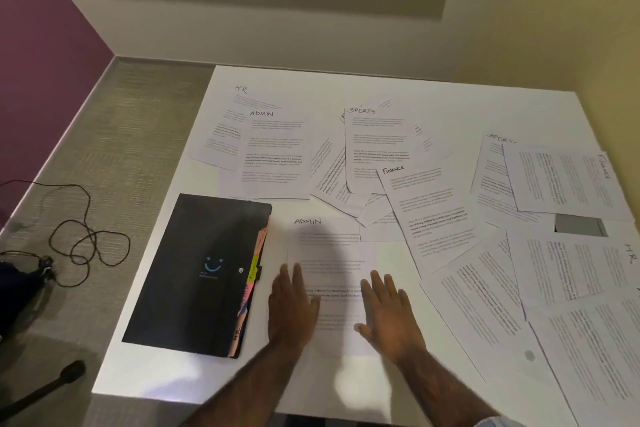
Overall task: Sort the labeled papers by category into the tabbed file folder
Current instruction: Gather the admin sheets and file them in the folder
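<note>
Flat-fingered left hand [292,308] and right hand [391,315] pressed the ADMIN sheet [332,246]; the folder [194,270] lay lengthwise beside the left hand, along the table's [166,378] left edge

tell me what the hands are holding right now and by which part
Nothing is gripped. The left hand and right hand lie flat, fingers straight, on the lower half of the ADMIN paper beside the black file folder.

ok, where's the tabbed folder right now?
Head view: the black folder lies closed on the table's near-left part, just left of the left hand and the ADMIN sheet it rests on.
</note>
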A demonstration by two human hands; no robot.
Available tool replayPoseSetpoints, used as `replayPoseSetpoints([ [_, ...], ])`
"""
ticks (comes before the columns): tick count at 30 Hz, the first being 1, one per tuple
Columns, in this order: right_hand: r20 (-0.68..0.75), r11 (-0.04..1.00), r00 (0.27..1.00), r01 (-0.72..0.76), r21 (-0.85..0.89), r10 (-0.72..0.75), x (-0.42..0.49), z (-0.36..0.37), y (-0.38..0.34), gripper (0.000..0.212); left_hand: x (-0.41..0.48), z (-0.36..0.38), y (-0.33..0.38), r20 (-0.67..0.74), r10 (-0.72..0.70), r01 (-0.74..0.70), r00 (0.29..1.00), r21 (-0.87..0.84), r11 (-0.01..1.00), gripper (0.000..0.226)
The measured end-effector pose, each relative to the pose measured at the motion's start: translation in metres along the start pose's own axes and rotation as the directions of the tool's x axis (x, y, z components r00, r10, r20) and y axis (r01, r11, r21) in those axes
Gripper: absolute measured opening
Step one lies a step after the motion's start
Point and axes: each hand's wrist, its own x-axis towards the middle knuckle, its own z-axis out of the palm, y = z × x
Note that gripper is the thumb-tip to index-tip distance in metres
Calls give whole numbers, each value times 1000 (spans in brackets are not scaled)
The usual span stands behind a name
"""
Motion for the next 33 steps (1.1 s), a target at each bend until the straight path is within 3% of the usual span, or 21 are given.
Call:
replayPoseSetpoints([
  [5,-3,998,1000,-13,53,13,2,1,0,89,12,-3,6,-83,-168,132,982,-331,934,71],
  [9,-36,982,998,-50,184,58,3,-3,1,81,20,-9,-1,14,-276,243,961,-520,819,34],
  [12,-104,924,982,-109,368,158,5,-9,-2,77,19,-20,-4,96,-259,268,961,-555,788,10],
  [15,-121,872,969,-135,470,215,8,-16,-4,75,12,-34,-7,62,-194,196,979,-550,812,15],
  [20,16,770,960,-234,593,279,14,-26,-4,104,-2,-58,-14,131,-140,192,981,-655,731,18],
  [24,94,504,949,-241,829,300,13,-44,-7,38,-6,-74,-17,205,-152,255,967,-754,606,16],
  [27,245,121,951,-270,955,187,14,-58,-13,27,-3,-90,-12,230,-141,269,963,-776,571,17],
  [29,245,43,948,-259,965,205,17,-66,-17,22,7,-100,-7,176,-137,223,975,-749,624,20],
  [31,207,44,943,-226,973,260,24,-70,-19,20,28,-106,-5,58,-141,142,988,-684,715,22],
  [33,188,1,946,-195,981,266,30,-76,-18,20,59,-112,-5,-72,-185,91,980,-664,742,17],
])
